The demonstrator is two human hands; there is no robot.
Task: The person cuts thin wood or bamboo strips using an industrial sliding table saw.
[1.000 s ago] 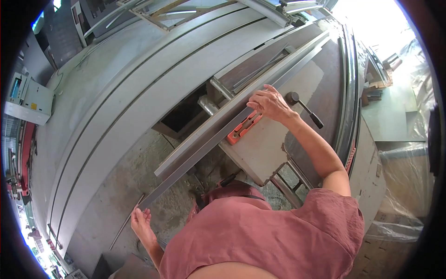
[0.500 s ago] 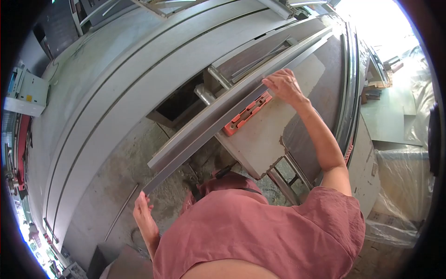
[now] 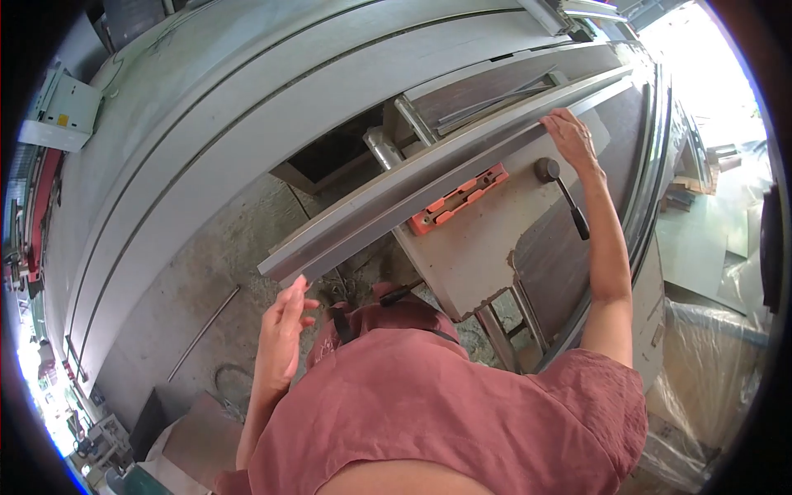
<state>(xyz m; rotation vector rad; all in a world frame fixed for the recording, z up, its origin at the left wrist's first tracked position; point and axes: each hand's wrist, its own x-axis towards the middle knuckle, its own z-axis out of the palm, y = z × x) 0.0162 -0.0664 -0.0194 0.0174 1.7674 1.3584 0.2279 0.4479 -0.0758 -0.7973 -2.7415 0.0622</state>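
Observation:
A long, narrow grey strip [image 3: 429, 191] lies slantwise before me, along a longer grey channel-like piece [image 3: 487, 132]. My right hand [image 3: 571, 139] has its fingers closed on the strip's far end. At the near end, my left hand [image 3: 285, 330] has its fingers apart, and a fingertip meets the strip's corner. An orange slotted plastic piece [image 3: 459, 200] lies on the worn pale board [image 3: 470, 268] beside the strip. To the right of it, below my right hand, is a round dark head on a rod with a black grip [image 3: 568, 198].
A large grey machine table [image 3: 223, 157] with long grooves curves across the far side. Thin metal strips [image 3: 495, 103] lie beyond the channel piece. A metal rod [image 3: 204, 332] lies on the concrete floor at left. Plastic-wrapped material [image 3: 709, 363] stands at right.
The strip has shifted up and to the right, with both hands moving along. My left hand's fingers are more spread. The black-gripped rod, hidden behind my right arm before, now shows.

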